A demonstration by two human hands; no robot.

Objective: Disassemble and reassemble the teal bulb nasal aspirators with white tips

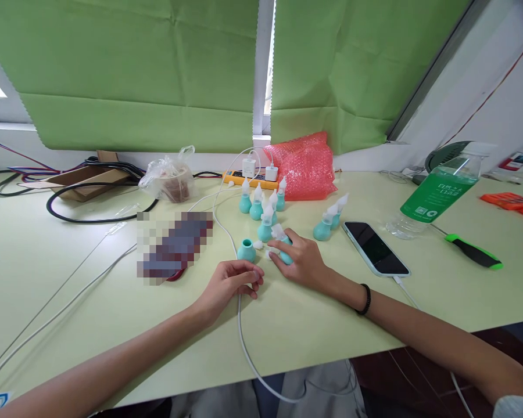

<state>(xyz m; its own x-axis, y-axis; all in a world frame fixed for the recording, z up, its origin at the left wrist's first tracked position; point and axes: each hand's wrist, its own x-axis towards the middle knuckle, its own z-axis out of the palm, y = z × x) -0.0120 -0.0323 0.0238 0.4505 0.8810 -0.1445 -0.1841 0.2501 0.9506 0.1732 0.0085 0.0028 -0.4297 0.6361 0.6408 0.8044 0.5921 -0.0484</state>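
My right hand [303, 261] has its fingers around a teal bulb nasal aspirator [286, 255] with a clear-white nozzle, partly hidden by the fingers. Close to those fingertips, a small whitish piece [270, 253] lies on the table. My left hand [237, 281] rests with fingers curled together and nothing visible in them. Just beyond it stands a teal bulb [246, 251] without a nozzle, its round mouth facing up. Beside that bulb lies another small white piece [258, 245]. Several nozzle-fitted aspirators [265, 231] stand farther back, and two more [322, 229] are to the right.
A blurred-out phone-like item [174, 247] lies left; a charging phone [377, 248] lies right. Behind are a power strip [264, 183], red bubble wrap [307, 168] and a bagged tape roll [174, 183]. A tilted bottle [438, 191] and screwdriver [473, 251] are far right. A white cable [240, 331] crosses mid-table.
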